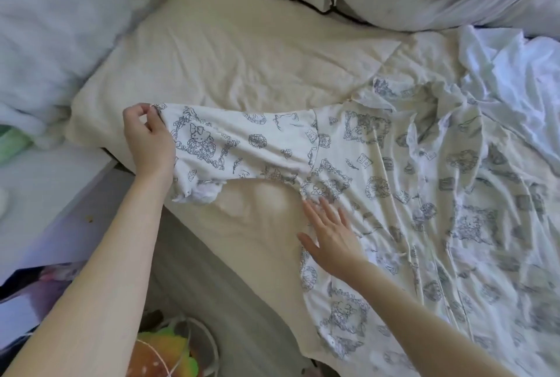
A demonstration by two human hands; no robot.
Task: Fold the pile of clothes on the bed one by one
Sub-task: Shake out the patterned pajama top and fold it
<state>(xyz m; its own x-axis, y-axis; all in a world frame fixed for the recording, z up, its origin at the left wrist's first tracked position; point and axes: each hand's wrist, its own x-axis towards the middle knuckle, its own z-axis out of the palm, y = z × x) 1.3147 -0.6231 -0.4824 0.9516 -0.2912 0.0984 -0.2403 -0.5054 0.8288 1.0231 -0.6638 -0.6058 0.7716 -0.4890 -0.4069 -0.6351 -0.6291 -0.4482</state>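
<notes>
The left hand [148,137] pinches the cuff of the cream cotton pyjama top with a blue-grey cartoon print [424,195], drawing its sleeve out straight, while the right hand [328,232] lies flat with straight fingers on the top's side seam just below the armpit. The top is spread across the cream quilted bed [227,52], still wrinkled and with no fold yet made. Beyond the top, at its far side, crumpled white clothes [509,73] wait unfolded. No folded stack is visible, so the task looks barely begun.
</notes>
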